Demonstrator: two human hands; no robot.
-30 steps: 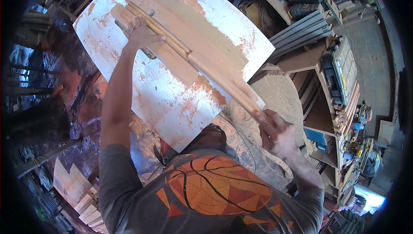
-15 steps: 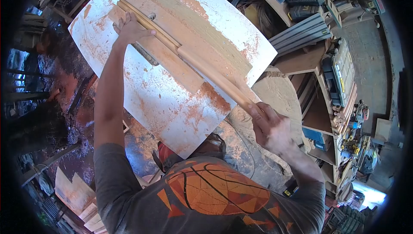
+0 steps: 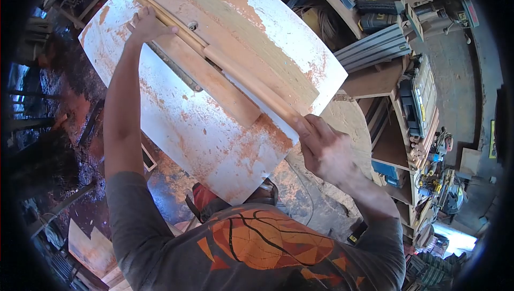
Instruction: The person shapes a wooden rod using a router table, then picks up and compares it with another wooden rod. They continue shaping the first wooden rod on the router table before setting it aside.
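My right hand [image 3: 326,146] is closed around the near end of a long wooden strip [image 3: 251,85], which slants up and left over the white tabletop [image 3: 187,141]. The strip's far end meets a second narrow strip [image 3: 166,18], running on in the same line. My left hand [image 3: 150,26] lies with fingers spread on a flat wooden board [image 3: 209,79], its thumb reaching over the narrow strip. Along the strips' other side runs a wide board [image 3: 235,50]. A small round metal piece [image 3: 193,25] sits in a gap there.
Reddish sawdust [image 3: 235,2] is scattered over the tabletop. A round wooden slab [image 3: 348,119] stands beside its right corner. Wooden shelves [image 3: 393,135] with tools, grey metal channels [image 3: 372,47] and a clear-lidded case [image 3: 420,95] line the right side. A cable [image 3: 305,184] trails on the floor.
My right hand and the long strip have shifted up and left. My left hand appears slightly further left, partly because the whole view has moved.
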